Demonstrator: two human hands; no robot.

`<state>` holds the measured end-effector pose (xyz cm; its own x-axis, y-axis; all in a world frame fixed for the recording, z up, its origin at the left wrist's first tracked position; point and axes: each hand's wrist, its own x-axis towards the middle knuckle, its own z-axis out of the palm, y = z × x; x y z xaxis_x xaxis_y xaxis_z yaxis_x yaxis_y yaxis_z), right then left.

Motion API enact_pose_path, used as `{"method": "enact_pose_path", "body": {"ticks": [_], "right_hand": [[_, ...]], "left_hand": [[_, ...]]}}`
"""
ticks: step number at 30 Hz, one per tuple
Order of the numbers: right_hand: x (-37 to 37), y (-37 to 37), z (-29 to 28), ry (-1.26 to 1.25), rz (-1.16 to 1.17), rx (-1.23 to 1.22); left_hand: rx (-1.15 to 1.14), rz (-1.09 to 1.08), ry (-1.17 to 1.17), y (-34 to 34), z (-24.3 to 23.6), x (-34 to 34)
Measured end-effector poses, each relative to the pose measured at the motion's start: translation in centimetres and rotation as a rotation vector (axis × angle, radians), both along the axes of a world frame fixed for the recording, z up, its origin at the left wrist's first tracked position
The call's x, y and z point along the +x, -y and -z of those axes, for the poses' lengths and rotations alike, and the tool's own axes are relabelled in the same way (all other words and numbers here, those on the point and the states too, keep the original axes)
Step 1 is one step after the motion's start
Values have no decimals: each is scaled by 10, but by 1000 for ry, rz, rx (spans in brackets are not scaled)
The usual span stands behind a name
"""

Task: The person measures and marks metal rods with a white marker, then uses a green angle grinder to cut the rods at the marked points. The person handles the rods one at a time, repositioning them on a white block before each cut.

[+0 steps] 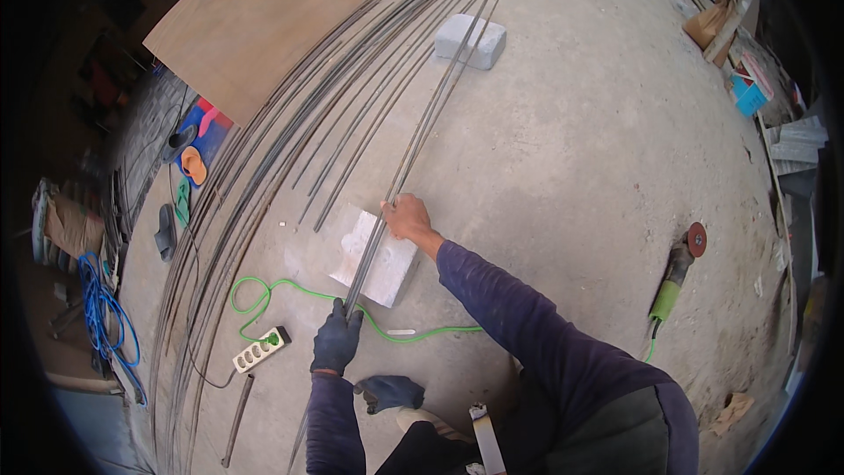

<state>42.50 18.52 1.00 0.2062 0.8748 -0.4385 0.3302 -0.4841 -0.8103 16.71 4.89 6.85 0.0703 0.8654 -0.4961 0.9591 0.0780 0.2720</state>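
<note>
My left hand [336, 334], in a dark glove, is closed round a small bundle of long thin metal rods [425, 123] near the lower middle. Farther up the same rods, my bare right hand [403, 218] has its fingers curled on them. The bundle crosses a near white block [387, 268], and its far ends reach over a second pale block [468, 46]. A loose dark glove [387, 393] lies below, beside my left forearm.
Many rods [299, 110] lie along the left, beside a wooden board [229, 26] and sandals [192, 163]. A power strip [260, 350], green cable [431, 332] and coiled blue hose [105, 317] are nearer. An angle grinder [673, 277] lies right, clutter [708, 31] along the right edge.
</note>
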Motion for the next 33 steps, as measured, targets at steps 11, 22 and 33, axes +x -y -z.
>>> {"method": "enact_pose_path", "body": {"ticks": [11,22,33], "right_hand": [[5,-2,10,73,22,41],[7,0,-5,9,-48,10],[9,15,-12,263,-73,200]], "left_hand": [[33,34,-14,-2,7,3],[44,51,-29,-4,11,-4],[79,60,-25,-2,17,-5]]}}
